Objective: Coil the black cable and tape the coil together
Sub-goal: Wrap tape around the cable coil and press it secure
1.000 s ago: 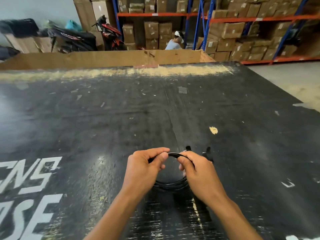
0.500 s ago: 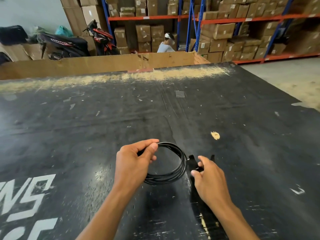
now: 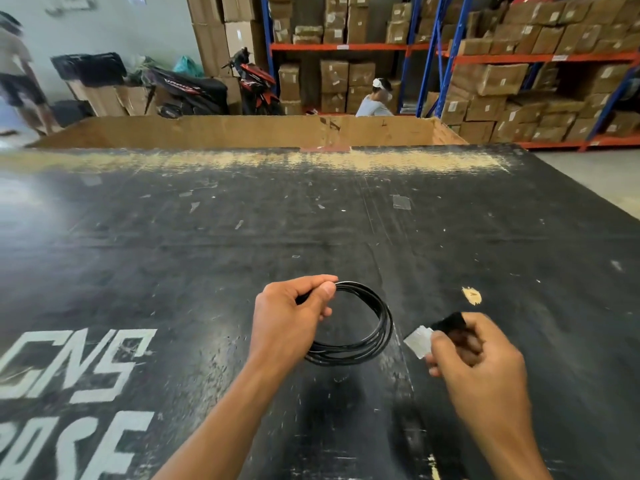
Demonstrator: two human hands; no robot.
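Note:
The black cable [image 3: 375, 332] is wound into a round coil of several loops, held upright just above the black table [image 3: 311, 230]. My left hand [image 3: 291, 320] pinches the coil at its upper left, thumb against forefinger. To the right of the coil, my right hand [image 3: 474, 355] holds a small piece of tape [image 3: 419, 341], greyish and shiny, with a dark blurred end [image 3: 450, 322] above the fingers. The tape is a short gap away from the coil's right side and does not touch it.
The table has white painted letters [image 3: 79, 368] at the near left and a tan chip [image 3: 471, 295] to the right. A cardboard wall [image 3: 242, 131] lines its far edge. Beyond are shelves of boxes [image 3: 519, 81], motorbikes [image 3: 214, 88] and two people.
My right hand let go of the coil, picked the tape up from the table beside it and lifted it. My left hand keeps the coil. The view has tilted upward.

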